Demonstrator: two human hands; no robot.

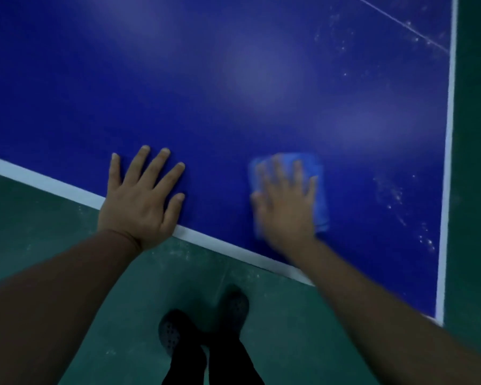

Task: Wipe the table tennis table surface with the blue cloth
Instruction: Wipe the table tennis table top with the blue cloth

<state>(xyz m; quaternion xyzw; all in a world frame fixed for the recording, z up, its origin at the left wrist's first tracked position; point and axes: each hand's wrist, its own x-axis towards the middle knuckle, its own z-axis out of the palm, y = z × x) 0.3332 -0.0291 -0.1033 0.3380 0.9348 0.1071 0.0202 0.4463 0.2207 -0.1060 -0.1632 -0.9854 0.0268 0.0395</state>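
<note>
So the cloth [314, 190] sits flat on the desk [233, 79] under our right hand [285, 201], fingers spread and pressing it down, not curled round it. It's a bit blurred. Our left hand [142, 198] is flat and splayed too, resting on the near white edge line, holding nothing. The dusty specks [395, 195] lie right of the cloth, toward the side line, so we'd guess the right hand sweeps that way; it's the nearer one.
</note>
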